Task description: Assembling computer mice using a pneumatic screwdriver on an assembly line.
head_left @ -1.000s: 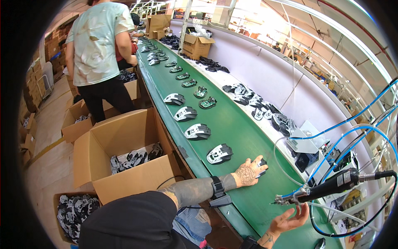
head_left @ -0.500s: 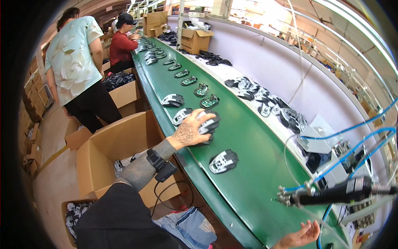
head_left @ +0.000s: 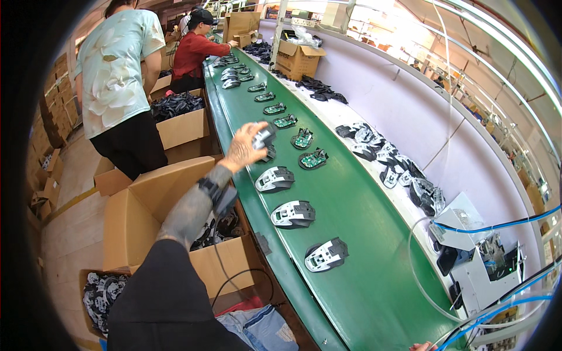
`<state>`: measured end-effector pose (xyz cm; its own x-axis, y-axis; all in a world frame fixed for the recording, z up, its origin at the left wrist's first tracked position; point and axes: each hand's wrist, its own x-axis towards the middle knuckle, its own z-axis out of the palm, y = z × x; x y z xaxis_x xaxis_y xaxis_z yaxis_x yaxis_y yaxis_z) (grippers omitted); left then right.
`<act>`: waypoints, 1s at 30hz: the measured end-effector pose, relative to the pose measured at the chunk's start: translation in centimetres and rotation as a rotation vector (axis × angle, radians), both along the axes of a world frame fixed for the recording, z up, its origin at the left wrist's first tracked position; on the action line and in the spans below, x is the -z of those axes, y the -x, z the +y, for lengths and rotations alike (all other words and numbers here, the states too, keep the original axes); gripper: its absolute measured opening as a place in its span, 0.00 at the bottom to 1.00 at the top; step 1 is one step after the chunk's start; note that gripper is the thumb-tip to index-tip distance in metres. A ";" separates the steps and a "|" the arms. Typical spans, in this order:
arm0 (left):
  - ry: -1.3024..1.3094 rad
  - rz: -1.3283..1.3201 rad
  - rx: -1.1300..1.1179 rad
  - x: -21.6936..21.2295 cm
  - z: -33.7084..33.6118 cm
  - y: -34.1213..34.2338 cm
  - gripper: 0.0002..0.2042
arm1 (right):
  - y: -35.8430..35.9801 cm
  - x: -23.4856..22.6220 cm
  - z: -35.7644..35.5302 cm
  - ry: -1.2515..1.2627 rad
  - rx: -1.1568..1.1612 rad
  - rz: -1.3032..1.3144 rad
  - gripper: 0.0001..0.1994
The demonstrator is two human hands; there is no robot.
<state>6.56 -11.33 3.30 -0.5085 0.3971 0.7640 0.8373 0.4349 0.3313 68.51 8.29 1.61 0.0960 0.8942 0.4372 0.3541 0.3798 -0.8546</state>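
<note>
Left hand (head_left: 243,147) around a curved, blurred, grey-and-black mouse shell (head_left: 264,137).

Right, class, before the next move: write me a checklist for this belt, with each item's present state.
1. Left hand grips a mouse shell: ok.
2. Held shell clear of the shell behind it: cannot tell; they overlap in view.
3. Three nearest shells lie separately on the green belt: ok.
4. Nearest circuit board apart from those three shells: ok.
5. Right hand fully visible: not ok; only part shows at the lower edge.
</note>
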 end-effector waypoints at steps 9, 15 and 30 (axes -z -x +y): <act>-0.308 -0.001 -0.123 -1.4 -1.5 8.8 0.36 | 2.9 -2.1 -1.4 -0.074 0.065 0.094 0.09; 0.113 -0.534 -0.463 2.1 -15.4 3.0 0.38 | 0.2 2.3 1.1 -0.014 -0.030 0.148 0.12; 0.507 -0.070 0.599 3.2 9.3 -27.0 0.24 | 2.5 -0.4 0.1 -0.114 0.025 0.284 0.03</act>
<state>33.60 -1.98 0.12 -0.1383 0.9103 0.3902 0.9613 0.0285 0.2741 66.04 8.42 2.01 0.2500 0.8367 0.4873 0.1176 0.4733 -0.8730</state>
